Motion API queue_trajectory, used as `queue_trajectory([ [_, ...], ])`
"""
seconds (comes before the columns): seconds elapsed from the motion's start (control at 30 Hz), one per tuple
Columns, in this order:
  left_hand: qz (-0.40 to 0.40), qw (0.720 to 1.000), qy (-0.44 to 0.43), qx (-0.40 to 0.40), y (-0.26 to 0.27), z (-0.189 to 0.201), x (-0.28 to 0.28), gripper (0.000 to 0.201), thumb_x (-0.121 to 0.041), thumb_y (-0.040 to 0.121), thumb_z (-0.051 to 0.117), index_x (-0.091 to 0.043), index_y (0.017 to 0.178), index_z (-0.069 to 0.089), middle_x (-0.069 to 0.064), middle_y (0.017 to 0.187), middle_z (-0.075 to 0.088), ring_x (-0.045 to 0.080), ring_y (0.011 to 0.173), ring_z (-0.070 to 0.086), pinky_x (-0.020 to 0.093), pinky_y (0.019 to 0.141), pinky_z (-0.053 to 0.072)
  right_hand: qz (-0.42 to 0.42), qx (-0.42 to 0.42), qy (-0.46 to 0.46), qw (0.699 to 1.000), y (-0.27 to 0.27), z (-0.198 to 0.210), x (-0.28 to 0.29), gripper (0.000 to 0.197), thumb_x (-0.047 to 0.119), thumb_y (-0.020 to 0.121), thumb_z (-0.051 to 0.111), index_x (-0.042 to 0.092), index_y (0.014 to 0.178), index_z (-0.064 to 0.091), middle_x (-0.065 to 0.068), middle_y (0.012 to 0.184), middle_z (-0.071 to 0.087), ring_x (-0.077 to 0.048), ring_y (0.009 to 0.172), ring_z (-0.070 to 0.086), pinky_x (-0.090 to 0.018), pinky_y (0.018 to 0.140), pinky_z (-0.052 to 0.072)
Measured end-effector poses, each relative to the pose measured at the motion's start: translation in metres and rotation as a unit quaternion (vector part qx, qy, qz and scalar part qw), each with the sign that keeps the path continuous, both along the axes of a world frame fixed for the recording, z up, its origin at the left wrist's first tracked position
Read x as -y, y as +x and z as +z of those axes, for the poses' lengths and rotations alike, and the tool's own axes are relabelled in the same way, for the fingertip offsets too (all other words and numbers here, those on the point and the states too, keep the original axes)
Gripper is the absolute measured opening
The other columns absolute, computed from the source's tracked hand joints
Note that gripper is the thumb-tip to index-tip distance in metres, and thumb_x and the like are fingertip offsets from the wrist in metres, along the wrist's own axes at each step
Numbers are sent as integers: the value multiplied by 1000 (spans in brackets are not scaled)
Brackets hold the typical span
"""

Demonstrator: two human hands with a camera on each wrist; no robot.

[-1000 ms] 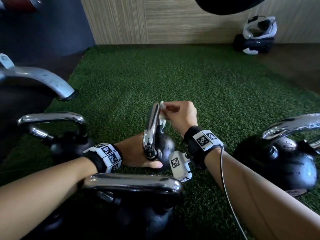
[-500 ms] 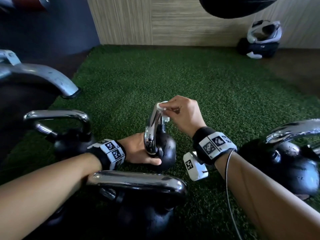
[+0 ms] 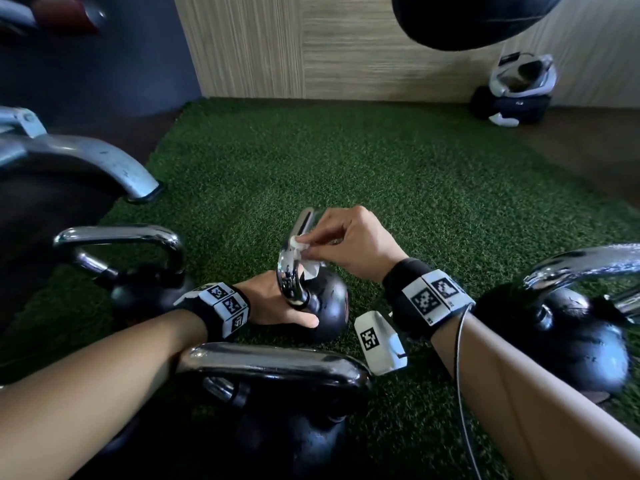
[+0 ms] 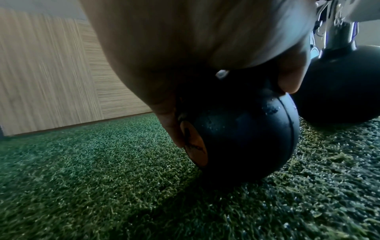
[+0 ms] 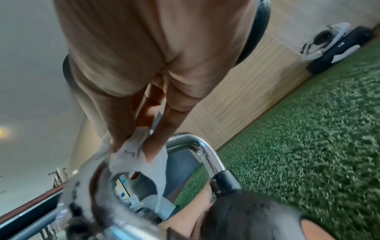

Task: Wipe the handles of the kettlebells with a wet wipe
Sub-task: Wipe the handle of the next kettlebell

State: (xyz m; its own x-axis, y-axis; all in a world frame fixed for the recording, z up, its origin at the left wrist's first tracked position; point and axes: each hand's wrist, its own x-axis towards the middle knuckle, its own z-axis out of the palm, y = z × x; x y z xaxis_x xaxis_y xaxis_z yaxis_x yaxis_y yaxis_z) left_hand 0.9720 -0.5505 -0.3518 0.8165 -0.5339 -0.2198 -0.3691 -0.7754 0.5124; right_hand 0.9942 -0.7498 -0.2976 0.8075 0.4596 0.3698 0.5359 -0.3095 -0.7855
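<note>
Right hand is pinching a crumpled white wet wipe against the chrome handle of a small black kettlebell sitting on green turf; left hand is cupping its ball, fingers curled round.

Small kettlebell: black ball with an orange-brown disc on its side, bright chrome handle. Wipe: white. Three larger kettlebells, at left, near and right: black balls with mirror-chrome handles; the right one shows pale scuff marks. Turf: dark green, flecked with lighter blades. Wall panel: pale beige with fine horizontal and vertical streaks. Left wall: dark navy. Wrist bands: black, carrying white tags printed with black square codes. Machine leg: dull silver-grey. Object by the wall: black and white.
</note>
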Motion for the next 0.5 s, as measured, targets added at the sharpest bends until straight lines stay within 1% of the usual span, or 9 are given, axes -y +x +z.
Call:
queue_trajectory([
  [0.03,-11,1000,13,2,0,0,-1,22,-41,88,80,-26,98,68,-18,95,67,-5,86,60,22,84,46,17,-14,2,1000,-2,-3,-1,22,14,73,91,22,91,83,15,81,71,3,71,66,-16,69,54],
  [0.07,-19,1000,20,8,1,-2,-1,19,-42,90,78,-28,88,66,-18,86,64,-4,80,59,19,76,45,39,-30,5,999,-6,-6,-3,22,16,72,92,24,90,83,12,82,74,-1,73,69,-22,71,58],
  [0.1,-19,1000,21,11,0,-2,-1,22,-41,91,76,-23,85,66,-13,83,64,-1,78,58,17,71,45,60,-44,12,997,-11,-9,-6,21,22,70,92,29,87,82,6,84,77,-9,76,73,-32,75,62],
  [0.17,-9,1000,-8,15,0,-3,-3,29,-37,91,77,-9,90,69,0,87,68,7,81,60,18,71,49,72,-61,37,995,-16,-16,-12,17,35,66,91,38,80,80,-1,87,80,-22,79,76,-52,80,63],
  [0.23,-1,999,-35,13,2,-8,-6,28,-35,90,79,-9,92,71,-3,86,68,2,78,60,14,70,49,68,-73,50,994,-12,-21,-15,18,41,62,90,37,76,79,-3,86,80,-28,79,77,-57,81,61],
  [0.33,13,999,-47,6,6,-13,-9,21,-29,89,82,-14,84,67,-17,76,64,-6,70,57,11,66,47,66,-89,36,993,-7,-22,-14,21,40,62,93,30,75,80,-5,84,79,-28,79,76,-52,79,63],
  [0.4,10,998,-65,-1,7,-15,-8,18,-27,88,83,-30,84,65,-33,81,62,-14,77,57,7,70,44,64,-96,5,993,-10,-26,-10,19,23,67,95,20,79,80,0,80,79,-13,74,75,-32,73,62],
  [0.43,10,997,-75,7,8,-19,-9,22,-35,85,84,-36,97,66,-35,96,63,-13,92,58,8,80,46,63,-99,-7,993,-12,-30,-8,19,14,69,94,12,82,80,3,78,78,-7,72,73,-24,70,59],
  [0.5,7,997,-68,23,12,-27,-12,67,-65,76,81,-35,131,57,-17,133,60,5,124,57,33,104,51,60,-118,-11,991,-16,-38,-3,22,6,70,92,5,89,80,-2,82,80,-12,76,77,-22,72,60],
])
